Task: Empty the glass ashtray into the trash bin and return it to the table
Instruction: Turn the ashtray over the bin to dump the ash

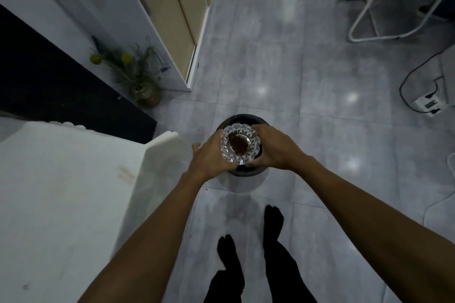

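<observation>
both hands, left hand (212, 155) and right hand (272, 146), clasp the ashtray (239, 144) by opposite sides, level, directly above the bin (242, 172), likely so its dark residue drops in once tipped, tabletop (61, 192) left of the bin.

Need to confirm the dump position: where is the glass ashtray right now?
In the head view, the glass ashtray is at centre frame, held between the left hand and right hand, directly above the dark trash bin on the floor.

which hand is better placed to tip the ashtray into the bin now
Right, slightly. Both hands hold the glass ashtray over the trash bin, but the right hand wraps its rim, while the left hand only presses flat against the side.
</observation>
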Demonstrator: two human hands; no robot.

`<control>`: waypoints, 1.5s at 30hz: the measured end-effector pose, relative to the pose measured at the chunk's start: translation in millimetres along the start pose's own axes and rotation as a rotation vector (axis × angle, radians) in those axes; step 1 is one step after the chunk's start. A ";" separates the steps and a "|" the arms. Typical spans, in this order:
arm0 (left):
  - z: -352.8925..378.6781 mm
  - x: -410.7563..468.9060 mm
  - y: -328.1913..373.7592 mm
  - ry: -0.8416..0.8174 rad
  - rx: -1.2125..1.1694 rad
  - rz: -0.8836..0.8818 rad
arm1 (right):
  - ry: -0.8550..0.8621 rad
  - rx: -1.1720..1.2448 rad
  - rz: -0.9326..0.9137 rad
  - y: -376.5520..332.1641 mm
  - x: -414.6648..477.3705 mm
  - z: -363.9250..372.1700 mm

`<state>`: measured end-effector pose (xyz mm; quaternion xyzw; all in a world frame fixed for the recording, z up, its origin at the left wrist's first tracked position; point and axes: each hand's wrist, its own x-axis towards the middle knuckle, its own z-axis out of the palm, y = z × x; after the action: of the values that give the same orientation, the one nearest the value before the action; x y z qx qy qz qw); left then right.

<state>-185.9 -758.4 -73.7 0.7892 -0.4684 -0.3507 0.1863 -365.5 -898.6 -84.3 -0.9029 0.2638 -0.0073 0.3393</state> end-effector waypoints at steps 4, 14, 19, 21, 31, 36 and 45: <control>23.2 26.6 -13.4 0.009 -0.019 -0.040 | -0.028 0.004 -0.001 36.8 18.3 16.5; 123.5 120.9 -91.0 -0.007 -0.093 0.009 | 0.048 0.088 0.016 163.0 54.4 119.0; 176.7 167.6 -152.5 -0.001 -0.100 0.034 | 0.057 0.061 -0.017 217.2 84.8 179.5; 193.2 186.7 -175.5 0.024 -0.101 0.052 | 0.063 0.048 -0.026 236.3 100.4 200.6; 254.0 271.7 -265.0 0.164 -0.153 0.215 | 0.163 0.012 -0.097 310.4 162.4 273.0; 264.4 293.1 -280.5 0.226 -0.211 0.275 | 0.191 -0.035 -0.097 322.2 177.7 274.2; 261.4 308.0 -297.5 0.058 -0.193 0.266 | 0.184 -0.036 0.088 322.0 170.7 290.5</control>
<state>-98.2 -871.0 -554.7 0.7085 -0.5274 -0.3434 0.3195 -314.5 -1007.0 -534.7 -0.8919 0.3331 -0.0706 0.2974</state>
